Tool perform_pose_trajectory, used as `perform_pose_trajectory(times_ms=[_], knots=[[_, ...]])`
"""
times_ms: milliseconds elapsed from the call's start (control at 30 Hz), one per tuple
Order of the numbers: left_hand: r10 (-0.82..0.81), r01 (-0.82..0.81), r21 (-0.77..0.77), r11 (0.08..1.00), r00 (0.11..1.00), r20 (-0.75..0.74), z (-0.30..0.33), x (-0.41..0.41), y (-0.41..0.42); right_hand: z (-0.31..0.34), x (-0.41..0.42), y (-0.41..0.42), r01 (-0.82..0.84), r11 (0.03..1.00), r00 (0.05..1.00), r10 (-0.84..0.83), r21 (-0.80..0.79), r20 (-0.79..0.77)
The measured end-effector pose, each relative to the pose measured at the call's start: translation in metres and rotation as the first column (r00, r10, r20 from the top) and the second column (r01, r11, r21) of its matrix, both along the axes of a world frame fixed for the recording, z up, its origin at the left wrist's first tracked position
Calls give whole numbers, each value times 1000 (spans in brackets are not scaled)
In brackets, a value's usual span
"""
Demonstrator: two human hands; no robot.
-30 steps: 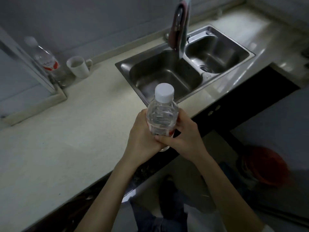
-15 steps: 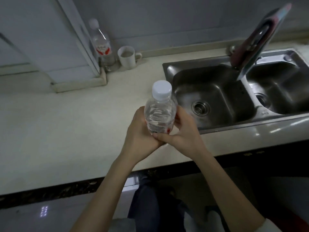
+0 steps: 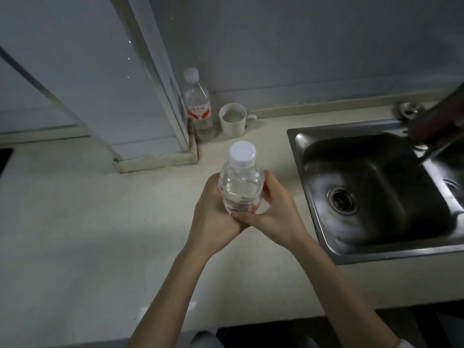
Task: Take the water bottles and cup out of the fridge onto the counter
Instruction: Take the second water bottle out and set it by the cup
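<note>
A clear water bottle (image 3: 240, 183) is being gripped upright above the bench (image 3: 88, 234) by the left hand (image 3: 213, 212) and right hand (image 3: 271, 212), both wrapped around it. Farther back, 1 second bottle (image 3: 198, 106) and a white cup (image 3: 233, 119) are being kept by the wall.

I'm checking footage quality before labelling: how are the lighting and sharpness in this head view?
Head view: dim and grainy overall; the held bottle and both hands are fairly sharp; the faucet at the right edge is a dark blur; wide-angle distortion bends the cabinet edge; soft sheen on the sink.
</note>
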State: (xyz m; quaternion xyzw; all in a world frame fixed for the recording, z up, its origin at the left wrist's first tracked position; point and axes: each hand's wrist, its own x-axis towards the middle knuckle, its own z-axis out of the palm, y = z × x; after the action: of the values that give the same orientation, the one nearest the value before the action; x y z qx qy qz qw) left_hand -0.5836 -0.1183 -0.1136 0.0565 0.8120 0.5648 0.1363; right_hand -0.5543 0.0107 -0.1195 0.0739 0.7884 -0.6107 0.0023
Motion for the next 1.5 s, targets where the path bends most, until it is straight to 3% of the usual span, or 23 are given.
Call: perform_pose_trajectory(times_ms=[167, 300, 833, 1133, 1300, 1500], knots=[[53, -53, -7, 999, 998, 42, -23, -34, -12, -15, -39, -12, -45, 998, 999, 44, 40, 15], [55, -61, -84, 995, 996, -72, -33, -60, -18, -27, -73, -17, -88, 995, 996, 87, 53, 34], [207, -232, -152, 961, 964, -165, -79, -158, -10, -62, -190, -14, -213, 974, 977, 211, 76, 37], [258, -281, -158, 947, 954, -153, -97, -192, -8, -68, -225, -15, -223, 971, 975, 222, 92, 18], [231, -290, -196, 937, 932, -279, -106, -205, -4, -71, -233, -12, -211, 974, 977, 209, 82, 32], [281, -339, -147, 929, 907, -313, -113, -209, -1, -73, -240, -14, -204, 977, 979, 202, 69, 28]])
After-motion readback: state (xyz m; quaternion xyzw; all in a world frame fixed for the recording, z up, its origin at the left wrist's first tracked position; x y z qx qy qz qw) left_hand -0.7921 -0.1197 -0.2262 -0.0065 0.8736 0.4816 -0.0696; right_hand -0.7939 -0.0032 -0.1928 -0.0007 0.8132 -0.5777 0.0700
